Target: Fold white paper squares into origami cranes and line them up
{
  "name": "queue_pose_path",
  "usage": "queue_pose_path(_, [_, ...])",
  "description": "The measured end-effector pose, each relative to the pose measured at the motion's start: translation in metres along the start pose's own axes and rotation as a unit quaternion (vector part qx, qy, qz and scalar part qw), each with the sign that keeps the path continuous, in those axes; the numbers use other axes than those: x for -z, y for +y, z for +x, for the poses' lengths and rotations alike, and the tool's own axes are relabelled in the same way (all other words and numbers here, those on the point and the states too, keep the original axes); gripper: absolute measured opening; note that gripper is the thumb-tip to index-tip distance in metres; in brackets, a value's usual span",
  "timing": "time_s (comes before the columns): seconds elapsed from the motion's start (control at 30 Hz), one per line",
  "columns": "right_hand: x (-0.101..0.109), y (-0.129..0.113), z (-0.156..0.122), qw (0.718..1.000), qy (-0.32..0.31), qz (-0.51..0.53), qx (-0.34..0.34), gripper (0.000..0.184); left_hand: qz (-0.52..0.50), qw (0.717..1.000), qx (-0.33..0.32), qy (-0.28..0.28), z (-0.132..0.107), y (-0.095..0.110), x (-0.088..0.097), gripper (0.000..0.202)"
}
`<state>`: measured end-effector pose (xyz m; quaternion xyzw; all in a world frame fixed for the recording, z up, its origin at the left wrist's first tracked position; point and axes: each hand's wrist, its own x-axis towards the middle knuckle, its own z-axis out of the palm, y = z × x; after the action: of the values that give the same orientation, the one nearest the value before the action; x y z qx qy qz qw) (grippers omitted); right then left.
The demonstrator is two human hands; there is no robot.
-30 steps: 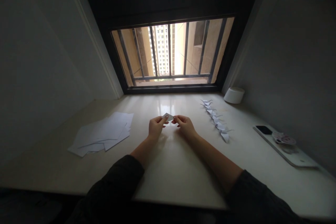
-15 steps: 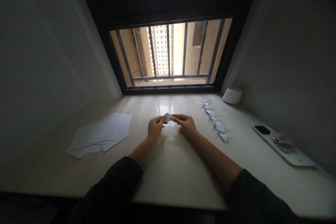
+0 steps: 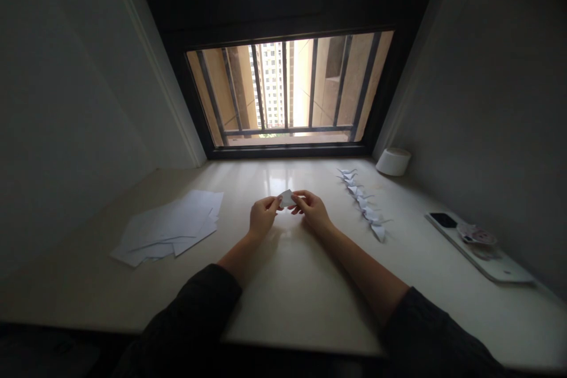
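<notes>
A small folded piece of white paper (image 3: 287, 198) is held up between my two hands, above the pale sill. My left hand (image 3: 263, 216) pinches its left side between thumb and fingers. On the opposite side, my right hand (image 3: 312, 210) grips the right edge the same way. The paper's flat face is turned toward me; its finer folds are too small to make out. To the right of my right hand runs a row of several folded paper cranes (image 3: 364, 205).
At the left lies a loose stack of white paper sheets (image 3: 172, 221). A white phone (image 3: 496, 264) with a round grip on its back rests at the right. Near the right wall stands a white cup-like object (image 3: 393, 162). A dark-framed barred window (image 3: 283, 152) rises behind the sill (image 3: 283, 301).
The folded paper has turned between my fingers, from a pointed, narrow look to a broader flat face. My right fingers have shifted their hold on its right side.
</notes>
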<state>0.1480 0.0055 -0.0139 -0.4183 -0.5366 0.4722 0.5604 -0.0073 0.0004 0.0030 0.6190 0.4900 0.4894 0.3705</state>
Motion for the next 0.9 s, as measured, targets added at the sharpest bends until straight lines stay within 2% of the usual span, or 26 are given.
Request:
queue_pose_path(0.3, [-0.001, 0.001, 0.001, 0.996, -0.076, -0.010, 0.046, 0.043, -0.082, 0.993, 0.083, 0.036, 0.004, 0.002, 0.005, 0.041])
queue_pose_path(0.43, [0.000, -0.001, -0.003, 0.988, -0.081, -0.097, 0.091, 0.051, -0.092, 0.990, 0.095, 0.051, 0.005, 0.002, 0.006, 0.041])
queue_pose_path(0.53, [0.002, -0.009, -0.009, 0.961, -0.029, -0.213, 0.174, 0.055, -0.087, 0.990, 0.094, 0.062, 0.006, 0.001, 0.007, 0.042])
queue_pose_path(0.67, [0.006, -0.015, -0.012, 0.893, 0.001, -0.356, 0.275, 0.023, -0.091, 0.989, 0.099, 0.059, 0.007, 0.000, 0.007, 0.042])
queue_pose_path(0.73, [0.006, -0.016, -0.012, 0.876, 0.010, -0.383, 0.293, 0.014, -0.101, 0.988, 0.101, 0.050, 0.007, 0.000, 0.006, 0.043])
queue_pose_path(0.8, [0.005, -0.015, -0.012, 0.884, 0.023, -0.367, 0.290, 0.014, -0.110, 0.988, 0.101, 0.038, 0.007, 0.001, 0.006, 0.045])
queue_pose_path(0.9, [0.002, -0.013, -0.010, 0.932, 0.044, -0.268, 0.240, 0.015, -0.107, 0.992, 0.071, 0.015, 0.006, 0.003, 0.005, 0.049])
